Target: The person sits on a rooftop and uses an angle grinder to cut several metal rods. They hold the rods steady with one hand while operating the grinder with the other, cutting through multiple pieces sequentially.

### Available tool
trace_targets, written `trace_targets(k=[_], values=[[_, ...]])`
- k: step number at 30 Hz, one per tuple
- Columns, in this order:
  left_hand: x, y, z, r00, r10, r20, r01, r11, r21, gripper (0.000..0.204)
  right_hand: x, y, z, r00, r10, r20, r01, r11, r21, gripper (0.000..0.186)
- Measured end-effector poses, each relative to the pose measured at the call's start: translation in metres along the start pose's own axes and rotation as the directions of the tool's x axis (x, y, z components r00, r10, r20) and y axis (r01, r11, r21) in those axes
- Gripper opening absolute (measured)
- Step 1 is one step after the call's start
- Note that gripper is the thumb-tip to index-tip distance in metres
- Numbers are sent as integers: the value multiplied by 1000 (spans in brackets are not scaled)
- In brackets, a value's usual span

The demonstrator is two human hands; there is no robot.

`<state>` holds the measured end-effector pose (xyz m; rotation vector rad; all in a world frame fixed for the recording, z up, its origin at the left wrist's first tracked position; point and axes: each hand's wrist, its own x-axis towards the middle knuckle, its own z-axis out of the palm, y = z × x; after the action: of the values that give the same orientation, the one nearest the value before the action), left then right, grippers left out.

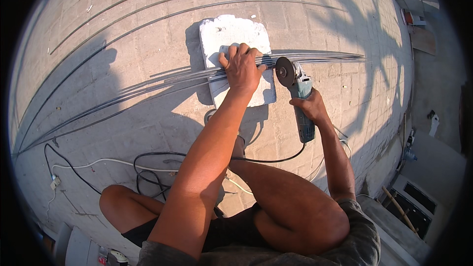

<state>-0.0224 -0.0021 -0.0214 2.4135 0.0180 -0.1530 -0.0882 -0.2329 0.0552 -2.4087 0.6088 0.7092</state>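
I squat on a paved roof. My left hand (241, 66) presses down on a bundle of thin steel rods (162, 83) where it crosses a white stone block (231, 34). My right hand (309, 106) grips the body of a blue-grey angle grinder (299, 99). Its disc (285, 71) stands at the rods just right of my left hand. The rods' right ends (340, 57) stick out past the block.
More long rods (162, 15) lie curved across the paving at the back. A black cable (266, 160) and a white cable (103, 161) with a plug run over the floor near my knees. The roof edge drops off at right, with a lower yard beyond (419, 187).
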Motion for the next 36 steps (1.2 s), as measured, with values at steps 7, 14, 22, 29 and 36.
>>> trace_targets(k=[7,14,22,29,36], values=[[0,-2,2,1000,14,-25,-14,1000,-5,37,-2,-5,0,999,-32,-1,32,999,31,57],[0,-2,3,999,13,-32,-13,1000,16,37,-1,-9,0,1000,-13,-3,13,999,36,57],[0,-2,0,1000,15,-17,-15,1000,-2,36,0,-12,1,1000,1,-20,-1,1000,21,57],[-1,-2,3,999,25,-41,-25,1000,4,37,7,-13,-2,999,-45,-23,46,998,34,57],[-2,-3,1,999,22,-37,-22,1000,1,40,9,-25,-4,999,-32,-17,32,999,13,56]])
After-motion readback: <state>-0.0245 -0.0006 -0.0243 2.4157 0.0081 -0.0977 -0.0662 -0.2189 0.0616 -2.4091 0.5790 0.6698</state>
